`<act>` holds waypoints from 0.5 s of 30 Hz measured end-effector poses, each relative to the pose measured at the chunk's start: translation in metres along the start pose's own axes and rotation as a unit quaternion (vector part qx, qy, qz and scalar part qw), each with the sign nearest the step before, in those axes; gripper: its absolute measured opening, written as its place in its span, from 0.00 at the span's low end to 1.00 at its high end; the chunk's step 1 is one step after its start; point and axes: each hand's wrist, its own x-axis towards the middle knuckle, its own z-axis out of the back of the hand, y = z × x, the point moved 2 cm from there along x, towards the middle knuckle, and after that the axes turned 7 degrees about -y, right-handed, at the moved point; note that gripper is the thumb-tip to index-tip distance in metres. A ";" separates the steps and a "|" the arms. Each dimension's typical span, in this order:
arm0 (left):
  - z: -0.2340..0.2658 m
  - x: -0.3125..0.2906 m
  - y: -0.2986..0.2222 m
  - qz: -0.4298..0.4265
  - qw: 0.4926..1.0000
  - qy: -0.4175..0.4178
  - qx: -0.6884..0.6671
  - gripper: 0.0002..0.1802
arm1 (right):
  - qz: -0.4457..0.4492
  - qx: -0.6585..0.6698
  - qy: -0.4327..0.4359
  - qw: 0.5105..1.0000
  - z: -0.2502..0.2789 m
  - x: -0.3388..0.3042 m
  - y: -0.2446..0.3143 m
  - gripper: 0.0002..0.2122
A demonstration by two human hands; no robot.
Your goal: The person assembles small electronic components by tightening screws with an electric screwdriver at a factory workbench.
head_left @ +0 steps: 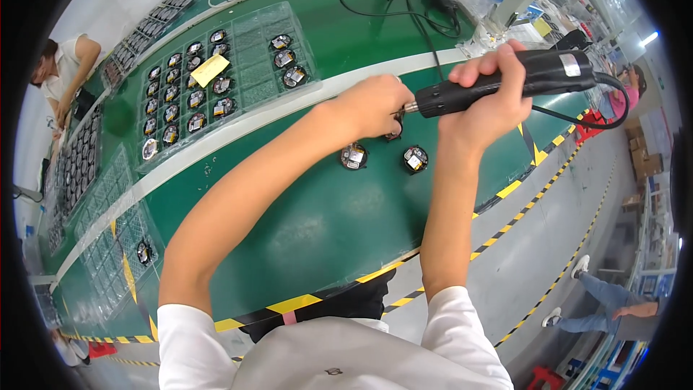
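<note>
My right hand (487,105) is wrapped round a black corded electric screwdriver (538,74), held nearly level with its metal tip pointing left. That tip meets the fingers of my left hand (372,105), which are closed on a small round electronic module (393,128); most of it is hidden behind the hand. Two more round modules lie on the green bench just nearer to me: one module (354,156) below my left hand, another module (415,159) to its right. Both show dark rims with silvery and yellow parts.
A clear compartment tray (253,94) with several modules and a yellow note (210,71) stands beyond a white rail. Another clear tray (108,245) lies at left. Cables (426,18) run across the back. Striped tape (296,305) marks the bench edge. A person (68,79) works at far left.
</note>
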 end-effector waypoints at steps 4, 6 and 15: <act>-0.024 -0.010 -0.003 -0.003 1.000 0.010 -0.001 0.18 | 0.016 -0.002 -0.022 1.000 0.009 0.009 0.007 0.09; -0.025 -0.009 -0.007 -0.044 0.998 -0.004 0.037 0.17 | 0.027 -0.005 -0.034 0.999 0.013 0.016 0.010 0.09; -0.025 -0.017 -0.046 -0.069 0.994 0.029 0.076 0.14 | 0.041 0.056 -0.169 0.983 0.064 0.064 0.026 0.06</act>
